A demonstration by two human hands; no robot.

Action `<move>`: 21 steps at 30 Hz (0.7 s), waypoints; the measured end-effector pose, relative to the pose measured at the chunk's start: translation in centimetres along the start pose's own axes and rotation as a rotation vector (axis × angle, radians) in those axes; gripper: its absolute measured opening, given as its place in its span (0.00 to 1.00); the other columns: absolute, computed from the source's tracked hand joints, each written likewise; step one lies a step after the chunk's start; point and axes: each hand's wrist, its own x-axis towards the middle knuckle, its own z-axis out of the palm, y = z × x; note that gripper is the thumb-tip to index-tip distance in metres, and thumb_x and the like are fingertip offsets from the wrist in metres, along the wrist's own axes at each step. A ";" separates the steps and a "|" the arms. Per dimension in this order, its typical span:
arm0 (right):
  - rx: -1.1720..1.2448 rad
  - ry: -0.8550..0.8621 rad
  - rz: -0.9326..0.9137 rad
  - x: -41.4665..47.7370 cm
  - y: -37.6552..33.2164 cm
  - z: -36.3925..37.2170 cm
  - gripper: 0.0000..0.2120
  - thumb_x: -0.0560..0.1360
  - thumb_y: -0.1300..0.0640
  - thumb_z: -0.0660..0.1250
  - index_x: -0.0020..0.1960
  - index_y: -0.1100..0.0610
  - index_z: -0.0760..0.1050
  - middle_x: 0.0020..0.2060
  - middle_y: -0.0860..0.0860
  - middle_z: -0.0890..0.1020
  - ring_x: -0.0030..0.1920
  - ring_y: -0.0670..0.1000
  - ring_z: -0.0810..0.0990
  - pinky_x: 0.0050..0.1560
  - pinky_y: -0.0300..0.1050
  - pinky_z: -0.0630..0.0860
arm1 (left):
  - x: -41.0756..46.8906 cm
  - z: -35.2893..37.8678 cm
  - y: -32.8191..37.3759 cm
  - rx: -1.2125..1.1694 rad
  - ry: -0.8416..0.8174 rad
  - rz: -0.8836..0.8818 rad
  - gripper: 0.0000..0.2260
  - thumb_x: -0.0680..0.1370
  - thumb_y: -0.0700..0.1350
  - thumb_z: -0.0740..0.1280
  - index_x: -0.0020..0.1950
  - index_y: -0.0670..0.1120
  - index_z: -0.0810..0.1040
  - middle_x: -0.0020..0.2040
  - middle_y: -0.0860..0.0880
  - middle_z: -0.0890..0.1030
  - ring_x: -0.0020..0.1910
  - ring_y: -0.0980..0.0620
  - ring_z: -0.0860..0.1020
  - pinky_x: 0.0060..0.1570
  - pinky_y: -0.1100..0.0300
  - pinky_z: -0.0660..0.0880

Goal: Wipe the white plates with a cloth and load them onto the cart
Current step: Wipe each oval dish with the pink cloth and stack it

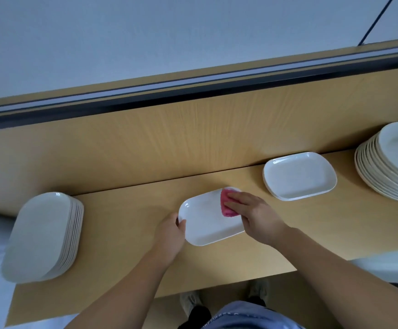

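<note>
The left hand (169, 233) grips the rim of a glossy, round-cornered white plate (205, 222) near the woodgrain tabletop (122, 222)'s front edge. The right hand (252, 217) (fingers flat) presses a fuzzy pink cloth (226, 206) onto its far corner.

One pink cloth (226, 195), one lone white plate (206, 225), three plate stacks (41, 236) (300, 176) (392, 167), two hands (169, 235) (258, 216).

Soft, even, dim daylight; faint shadows, slight overall blur, strong wide-angle bending at the edges.
</note>
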 end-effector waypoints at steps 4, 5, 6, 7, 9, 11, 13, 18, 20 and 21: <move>-0.139 -0.063 0.098 2.1 -1.2 1.9 0.22 0.68 0.64 0.58 0.58 0.53 0.81 0.60 0.52 0.80 0.58 0.58 0.80 0.51 0.54 0.80 | 0.9 -1.2 -1.0 0.290 -0.061 0.165 0.24 0.74 0.58 0.66 0.66 0.49 0.69 0.62 0.52 0.73 0.61 0.50 0.73 0.55 0.56 0.72; -0.193 -0.149 0.157 2.3 -1.5 2.7 0.21 0.67 0.62 0.63 0.57 0.53 0.81 0.60 0.54 0.80 0.57 0.59 0.81 0.52 0.57 0.80 | 1.0 -1.4 -1.2 0.331 -0.113 0.218 0.33 0.71 0.61 0.69 0.71 0.49 0.64 0.66 0.53 0.70 0.66 0.50 0.69 0.60 0.56 0.69; -0.244 -0.223 0.212 2.4 -1.7 3.8 0.23 0.64 0.61 0.70 0.59 0.52 0.81 0.62 0.56 0.79 0.58 0.61 0.80 0.54 0.60 0.78 | 1.1 -1.6 -1.3 0.374 -0.160 0.267 0.41 0.68 0.64 0.70 0.74 0.50 0.60 0.69 0.53 0.67 0.69 0.50 0.65 0.65 0.57 0.65; -0.274 -0.338 0.270 2.5 -2.2 4.7 0.29 0.62 0.60 0.74 0.63 0.52 0.78 0.67 0.58 0.75 0.61 0.63 0.77 0.59 0.64 0.73 | 1.1 -1.7 -1.4 0.416 -0.192 0.305 0.46 0.65 0.66 0.72 0.77 0.51 0.56 0.71 0.54 0.64 0.70 0.51 0.62 0.68 0.57 0.61; -0.241 -0.401 0.356 2.6 -3.1 5.9 0.30 0.72 0.55 0.70 0.73 0.53 0.67 0.75 0.60 0.61 0.72 0.67 0.62 0.70 0.68 0.57 | 1.3 -1.8 -1.5 0.463 -0.212 0.335 0.51 0.64 0.67 0.73 0.78 0.50 0.51 0.74 0.54 0.60 0.73 0.51 0.58 0.71 0.58 0.56; -0.198 -0.335 0.409 2.8 -3.9 6.9 0.24 0.79 0.53 0.58 0.74 0.54 0.66 0.76 0.60 0.58 0.74 0.67 0.57 0.72 0.69 0.51 | 1.5 -1.6 -1.6 0.474 -0.205 0.342 0.52 0.64 0.66 0.73 0.79 0.48 0.50 0.75 0.53 0.58 0.74 0.51 0.55 0.72 0.59 0.52; -0.196 -0.360 0.406 3.4 -4.8 7.0 0.24 0.76 0.51 0.53 0.69 0.57 0.72 0.73 0.62 0.65 0.70 0.69 0.65 0.67 0.71 0.60 | 1.8 -1.6 -1.9 0.455 -0.197 0.346 0.52 0.64 0.65 0.74 0.79 0.48 0.51 0.76 0.54 0.57 0.75 0.51 0.55 0.73 0.60 0.51; -0.241 -0.539 0.266 4.8 -6.8 7.6 0.29 0.81 0.52 0.53 0.79 0.51 0.46 0.78 0.54 0.39 0.77 0.61 0.39 0.76 0.58 0.38 | 2.1 -1.2 -2.4 0.390 -0.156 0.352 0.51 0.61 0.66 0.74 0.78 0.50 0.56 0.74 0.56 0.62 0.73 0.53 0.60 0.72 0.60 0.54; -0.243 -0.565 0.190 5.2 -7.7 7.7 0.31 0.81 0.53 0.53 0.80 0.51 0.44 0.78 0.52 0.38 0.77 0.60 0.37 0.76 0.56 0.37 | 2.4 -0.9 -2.7 0.392 -0.134 0.363 0.52 0.59 0.69 0.72 0.77 0.54 0.56 0.72 0.58 0.64 0.72 0.54 0.63 0.71 0.59 0.58; -0.235 -0.573 0.171 5.3 -7.9 7.7 0.31 0.80 0.53 0.53 0.80 0.51 0.44 0.78 0.51 0.38 0.77 0.59 0.37 0.76 0.56 0.37 | 2.4 -0.9 -2.7 0.401 -0.137 0.365 0.52 0.58 0.70 0.71 0.77 0.55 0.56 0.72 0.58 0.65 0.71 0.55 0.64 0.71 0.59 0.59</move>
